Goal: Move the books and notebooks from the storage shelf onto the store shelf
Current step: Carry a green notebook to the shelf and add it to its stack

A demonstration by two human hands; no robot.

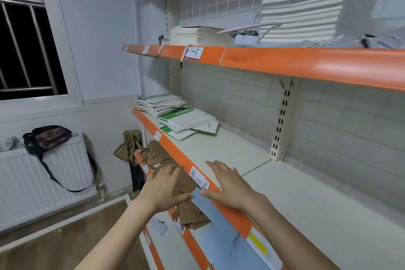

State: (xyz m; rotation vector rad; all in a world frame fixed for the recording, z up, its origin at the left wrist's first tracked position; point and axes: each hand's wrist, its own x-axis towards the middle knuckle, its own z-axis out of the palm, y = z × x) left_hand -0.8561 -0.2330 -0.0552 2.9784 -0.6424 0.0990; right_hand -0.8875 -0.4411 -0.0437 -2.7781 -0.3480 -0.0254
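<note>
A loose pile of green-and-white notebooks point(175, 114) lies at the left end of the middle shelf point(274, 184), which has an orange front edge. A stack of cream books point(197, 35) sits on the upper shelf point(306, 61). My left hand point(166, 188) hovers with straight fingers in front of the shelf edge, over brown paper bags point(160, 158) on the shelf below. My right hand point(228, 184) reaches over the orange edge with fingers spread and holds nothing. Neither hand touches a book.
A tall white stack of paper point(304, 0) and a white device point(245, 38) stand on the upper shelf. Blue sheets point(219, 232) lie on the lower shelf. A radiator point(43, 180) with a black bag point(47, 138) stands under a barred window at left.
</note>
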